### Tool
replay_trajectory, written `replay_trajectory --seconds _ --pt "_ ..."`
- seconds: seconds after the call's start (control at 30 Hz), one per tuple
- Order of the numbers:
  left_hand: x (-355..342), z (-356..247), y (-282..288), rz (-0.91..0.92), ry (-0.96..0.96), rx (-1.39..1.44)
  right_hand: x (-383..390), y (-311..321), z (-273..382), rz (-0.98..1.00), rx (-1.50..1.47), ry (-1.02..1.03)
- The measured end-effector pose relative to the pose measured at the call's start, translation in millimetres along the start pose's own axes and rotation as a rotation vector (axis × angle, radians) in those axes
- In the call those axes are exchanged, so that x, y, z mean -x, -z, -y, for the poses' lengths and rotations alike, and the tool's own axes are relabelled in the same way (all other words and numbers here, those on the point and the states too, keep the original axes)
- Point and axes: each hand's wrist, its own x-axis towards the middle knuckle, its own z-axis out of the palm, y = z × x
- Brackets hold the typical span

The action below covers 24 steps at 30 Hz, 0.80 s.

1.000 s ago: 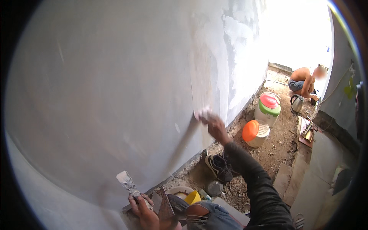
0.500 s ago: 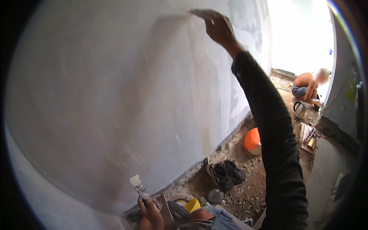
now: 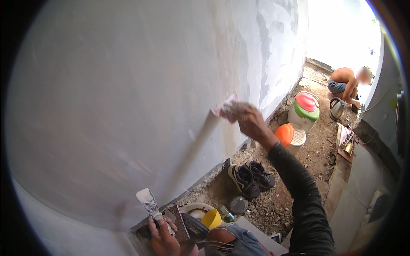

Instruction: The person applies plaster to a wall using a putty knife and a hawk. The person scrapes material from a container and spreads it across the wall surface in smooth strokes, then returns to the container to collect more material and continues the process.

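My right hand [image 3: 248, 119], in a dark long sleeve, grips a thin pale pink pad [image 3: 224, 104] at the grey, patchy wall [image 3: 128, 85]; it is blurred. My left hand [image 3: 163, 237], low at the wall's foot, is closed on a putty-crusted scraper [image 3: 148, 200] with its whitened blade upward. A rusty flat board or blade [image 3: 181, 224] is beside that hand; whether it is held I cannot tell. A yellow bowl [image 3: 211, 218] and a pale round basin [image 3: 191, 210] sit near my bent knee [image 3: 222, 239].
Black shoes [image 3: 250, 179], a bucket with orange lid [image 3: 285, 135], another with pink-green lid [image 3: 305, 111] and a steel kettle [image 3: 336, 109] stand along the dirt strip. A shirtless co-worker [image 3: 344, 83] crouches at the far end. A power strip [image 3: 346, 141] lies on a board at right.
My right hand rose high on the wall half a second ago and has since come down, now slightly above and right of its position a second ago. My left hand still holds the scraper.
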Motion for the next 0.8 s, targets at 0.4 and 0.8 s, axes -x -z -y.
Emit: replay_trajectory --seconds 0.4,0.8 --pt "-6 -14 2 -0.134 0.266 0.800 201 -103 29 0.156 -0.135 -0.363" --pt "-6 -15 -24 -0.018 0.669 1.241 -164 119 -66 -0.584 0.113 0.021"
